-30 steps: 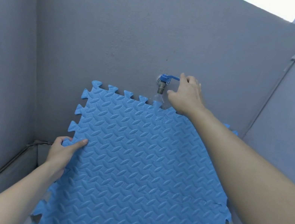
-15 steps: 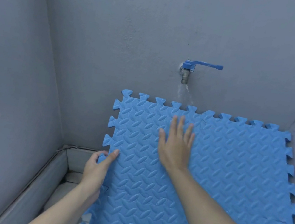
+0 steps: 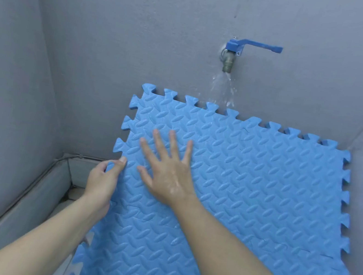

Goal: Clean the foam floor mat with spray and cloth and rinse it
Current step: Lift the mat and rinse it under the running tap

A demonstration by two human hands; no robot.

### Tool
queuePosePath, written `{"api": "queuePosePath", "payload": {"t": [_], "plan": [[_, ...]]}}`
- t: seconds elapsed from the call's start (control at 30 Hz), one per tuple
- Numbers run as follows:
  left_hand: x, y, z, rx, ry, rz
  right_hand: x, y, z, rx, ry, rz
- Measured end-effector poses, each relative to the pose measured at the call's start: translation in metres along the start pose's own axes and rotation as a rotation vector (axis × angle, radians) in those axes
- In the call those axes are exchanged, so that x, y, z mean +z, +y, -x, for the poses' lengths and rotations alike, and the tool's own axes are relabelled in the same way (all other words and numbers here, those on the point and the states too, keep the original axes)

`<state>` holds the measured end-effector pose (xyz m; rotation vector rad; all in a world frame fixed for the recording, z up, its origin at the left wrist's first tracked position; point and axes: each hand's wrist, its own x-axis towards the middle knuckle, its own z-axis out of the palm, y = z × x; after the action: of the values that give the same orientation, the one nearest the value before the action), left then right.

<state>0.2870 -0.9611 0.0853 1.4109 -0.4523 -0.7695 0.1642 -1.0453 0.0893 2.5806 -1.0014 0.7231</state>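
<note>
A blue foam floor mat (image 3: 250,198) with a raised oval pattern and jigsaw edges leans against the grey back wall. Above its top edge a wall tap (image 3: 229,59) with a blue lever handle (image 3: 259,47) sprays water (image 3: 222,91) down behind or onto the mat's upper edge. My left hand (image 3: 102,184) pinches the mat's left edge, thumb on the front. My right hand (image 3: 167,171) lies flat on the mat's upper left part, fingers spread, wet on the back. No spray bottle or cloth is in view.
Grey walls (image 3: 31,62) close in on the left, back and right, forming a narrow corner. A low grey ledge (image 3: 24,211) runs along the left wall, with a tiled floor strip (image 3: 73,193) beside the mat.
My right hand left the tap handle and came down flat on the mat, then slid left with fingers spreading. Water now runs harder. My left hand kept its hold on the left edge.
</note>
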Motion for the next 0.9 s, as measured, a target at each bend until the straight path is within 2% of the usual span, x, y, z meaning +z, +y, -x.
{"api": "queuePosePath", "payload": {"t": [0.03, 0.07, 0.1, 0.17, 0.27, 0.33, 0.37, 0.43, 0.5, 0.6, 0.63, 0.67, 0.7, 0.77, 0.8, 0.83, 0.9], "plan": [[-0.001, -0.001, 0.0, 0.008, 0.004, 0.006, 0.005, 0.001, 0.017, -0.231, -0.052, 0.043], [-0.003, -0.001, -0.003, 0.014, 0.008, 0.01, 0.006, 0.015, 0.028, -0.322, -0.066, 0.069], [-0.008, 0.001, -0.005, 0.016, 0.021, 0.001, 0.003, 0.039, 0.035, -0.269, -0.042, 0.069], [-0.022, 0.006, -0.011, 0.038, 0.064, -0.044, -0.012, 0.099, 0.049, 0.119, 0.026, 0.061], [-0.05, 0.018, -0.018, 0.077, 0.135, -0.075, -0.044, 0.185, 0.084, 0.794, 0.02, -0.053], [-0.064, 0.024, -0.022, 0.085, 0.176, -0.087, -0.053, 0.2, 0.107, 1.008, 0.032, -0.136], [-0.069, 0.026, -0.023, 0.09, 0.193, -0.094, -0.049, 0.19, 0.116, 1.015, 0.002, -0.12], [-0.073, 0.026, -0.022, 0.083, 0.212, -0.106, -0.031, 0.145, 0.128, 0.881, -0.076, -0.044], [-0.075, 0.023, -0.022, 0.076, 0.234, -0.116, -0.015, 0.088, 0.128, 0.551, -0.142, -0.009], [-0.074, 0.028, -0.016, 0.06, 0.213, -0.118, -0.01, 0.045, 0.098, -0.155, -0.245, 0.071], [-0.075, 0.031, -0.014, 0.064, 0.182, -0.127, -0.013, 0.049, 0.078, -0.22, -0.216, 0.099], [-0.076, 0.033, -0.013, 0.068, 0.127, -0.156, -0.02, 0.058, 0.056, -0.14, -0.176, 0.115], [-0.077, 0.037, -0.011, 0.067, 0.057, -0.194, -0.028, 0.071, 0.036, 0.07, -0.151, 0.084], [-0.081, 0.045, -0.008, 0.025, -0.091, -0.253, -0.047, 0.095, 0.009, 0.608, -0.118, -0.095], [-0.083, 0.047, -0.006, 0.005, -0.126, -0.281, -0.052, 0.096, 0.005, 0.749, -0.113, -0.174], [-0.082, 0.049, -0.007, -0.004, -0.129, -0.285, -0.053, 0.089, 0.008, 0.749, -0.141, -0.185], [-0.082, 0.05, -0.003, 0.001, -0.088, -0.267, -0.033, 0.039, 0.039, 0.426, -0.25, -0.086]]}}
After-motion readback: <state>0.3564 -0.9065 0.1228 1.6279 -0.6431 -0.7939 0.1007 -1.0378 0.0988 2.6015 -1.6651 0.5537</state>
